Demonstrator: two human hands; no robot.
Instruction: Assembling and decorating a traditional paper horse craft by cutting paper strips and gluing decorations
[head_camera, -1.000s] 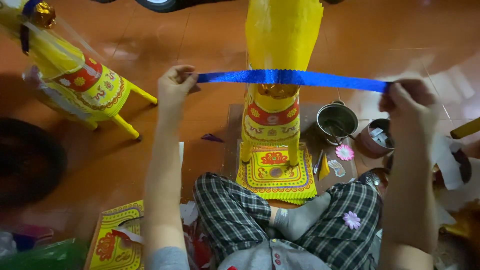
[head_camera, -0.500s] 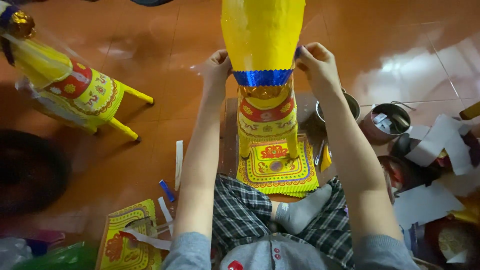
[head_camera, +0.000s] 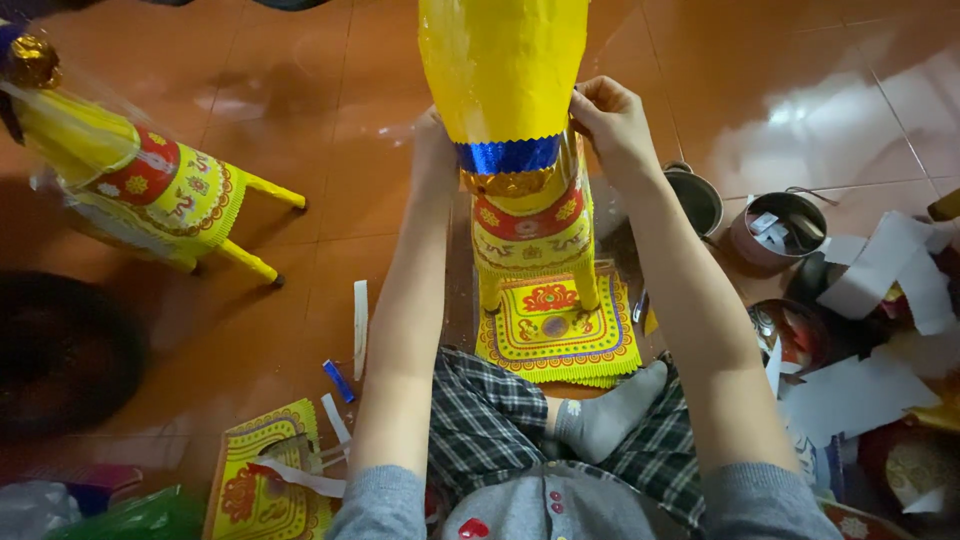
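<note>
- Orange-brown tiled floor (head_camera: 300, 110) carries everything here; a person sits on it, checked trouser legs and one grey sock (head_camera: 605, 415) showing at the near edge of the view.
- A tall yellow paper figure (head_camera: 505, 65) stands upright just in front of the knees, its thin legs planted on a patterned yellow paper square (head_camera: 555, 330).
- A shiny blue scalloped band (head_camera: 508, 155) runs across the front of the figure, just under the jagged lower edge of the plain yellow part, with red and gold patterned trim below it.
- The left hand (head_camera: 432, 150) rests against the left side of the figure at the height of the band; most of it is hidden behind the figure, so its grip cannot be told.
- The right hand (head_camera: 612, 122) is at the right side of the figure, fingers bent in a narrow pinch at the edge where the band ends; exactly what they hold is hidden.
- A second yellow paper horse (head_camera: 150, 195) lies tilted near the far left of the floor, well apart from the hands.
- Two round metal tins (head_camera: 775, 228) sit to the right, near white paper scraps (head_camera: 885, 265).
- A small blue offcut (head_camera: 338, 380) and white strips lie by the left forearm, near another patterned yellow sheet (head_camera: 265, 480).
</note>
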